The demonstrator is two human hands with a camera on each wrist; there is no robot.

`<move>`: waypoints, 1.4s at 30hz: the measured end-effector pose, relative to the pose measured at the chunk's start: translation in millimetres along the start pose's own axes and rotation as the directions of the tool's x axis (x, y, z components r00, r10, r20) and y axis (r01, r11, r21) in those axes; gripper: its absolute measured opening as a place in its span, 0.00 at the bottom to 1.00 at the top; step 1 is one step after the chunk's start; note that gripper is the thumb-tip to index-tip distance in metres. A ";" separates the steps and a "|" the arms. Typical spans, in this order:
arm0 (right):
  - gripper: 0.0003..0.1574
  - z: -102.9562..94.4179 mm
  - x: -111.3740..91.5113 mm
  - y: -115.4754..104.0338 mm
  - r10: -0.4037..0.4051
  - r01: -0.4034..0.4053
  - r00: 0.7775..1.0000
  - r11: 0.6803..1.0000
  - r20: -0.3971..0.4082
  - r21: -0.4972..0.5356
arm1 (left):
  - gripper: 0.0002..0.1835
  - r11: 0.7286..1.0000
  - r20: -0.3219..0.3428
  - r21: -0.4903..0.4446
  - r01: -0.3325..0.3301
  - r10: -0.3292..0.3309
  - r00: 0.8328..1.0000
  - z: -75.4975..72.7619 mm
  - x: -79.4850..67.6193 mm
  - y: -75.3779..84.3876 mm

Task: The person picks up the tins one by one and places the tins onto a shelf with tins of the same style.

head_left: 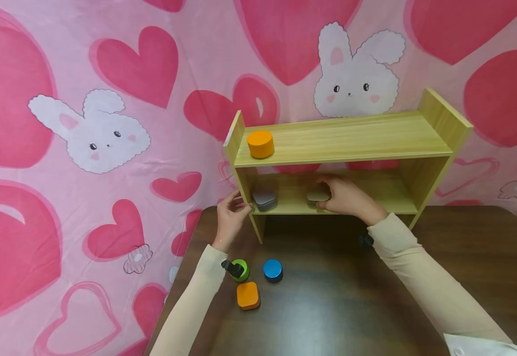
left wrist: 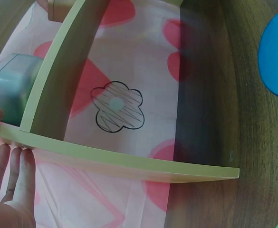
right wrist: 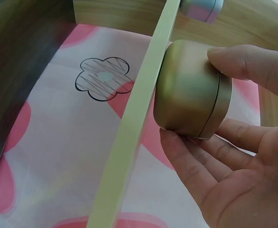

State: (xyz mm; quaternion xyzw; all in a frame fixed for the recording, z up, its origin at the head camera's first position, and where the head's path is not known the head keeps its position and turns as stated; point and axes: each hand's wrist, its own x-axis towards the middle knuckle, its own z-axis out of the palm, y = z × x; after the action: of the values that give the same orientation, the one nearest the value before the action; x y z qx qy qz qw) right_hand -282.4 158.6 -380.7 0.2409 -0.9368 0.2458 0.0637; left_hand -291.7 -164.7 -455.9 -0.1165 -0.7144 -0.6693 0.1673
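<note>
Right hand (head_left: 345, 197) has a gold tin (right wrist: 188, 90) gripped, thumb one side, fingers the other; tin is at mid-length of the lower board of the wooden shelf (head_left: 352, 138), near edge. Can't tell if its base bears fully on the board. Left hand (head_left: 230, 217) lightly pinches the shelf's left side panel (left wrist: 105, 153): thumb on the inner side, fingertips on the outer face. Grey tin (head_left: 264, 199) sits on the lower board at the left end, just beside that thumb. Orange round tin (head_left: 260, 143) is on the top board, far left. On the table (head_left: 329, 306), left and nearer: blue round tin (head_left: 273, 269), green round tin (head_left: 246, 271) left of it, partly hidden by the left wrist camera (head_left: 231, 267), orange square tin (head_left: 248, 295) nearest. Pink backdrop (head_left: 209, 49) behind.
</note>
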 end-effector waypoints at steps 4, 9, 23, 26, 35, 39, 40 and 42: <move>0.36 0.9 0.9 0.7 0.007 -0.007 1.000 1.000 0.008 0.001 | 0.28 1.000 0.010 -0.024 -0.004 0.005 1.000 -0.1 1.0 -0.2; 0.35 2.4 2.0 2.3 0.011 -0.011 1.000 1.000 0.010 -0.001 | 0.28 1.000 0.012 -0.012 -0.005 0.005 1.000 0.0 3.4 -2.7; 0.33 0.9 0.4 3.8 -0.007 0.007 1.000 0.999 0.000 0.043 | 0.26 1.000 0.010 0.011 -0.015 0.015 1.000 0.5 3.4 -4.3; 0.33 -0.4 -1.4 3.3 -0.016 0.016 1.000 0.999 0.001 0.048 | 0.26 1.000 0.005 0.007 -0.009 0.009 1.000 0.6 3.0 -3.8; 0.37 -6.2 -13.6 2.9 -0.003 0.001 1.000 0.994 0.014 0.111 | 0.27 1.000 -0.006 0.002 0.002 -0.002 1.000 1.8 0.6 -0.1; 0.43 -9.7 -22.0 3.7 0.029 -0.030 1.000 0.990 0.011 0.140 | 0.28 1.000 -0.008 0.012 0.008 -0.008 1.000 1.4 -2.1 1.4; 0.45 -11.1 -24.5 3.3 0.036 -0.037 0.999 0.989 0.005 0.143 | 0.28 1.000 -0.010 0.015 0.012 -0.011 1.000 1.3 -2.8 2.2; 0.46 -14.3 -30.0 2.4 0.048 -0.045 0.999 0.989 -0.014 0.138 | 0.27 1.000 -0.009 0.020 0.016 -0.015 1.000 1.0 -3.9 3.3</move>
State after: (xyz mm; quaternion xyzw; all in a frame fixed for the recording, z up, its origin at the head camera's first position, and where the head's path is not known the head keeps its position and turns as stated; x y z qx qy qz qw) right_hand -257.3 180.1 -376.4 0.2207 -0.9223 0.3133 0.0491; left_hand -286.9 -163.2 -454.4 -0.1062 -0.7213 -0.6639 0.1666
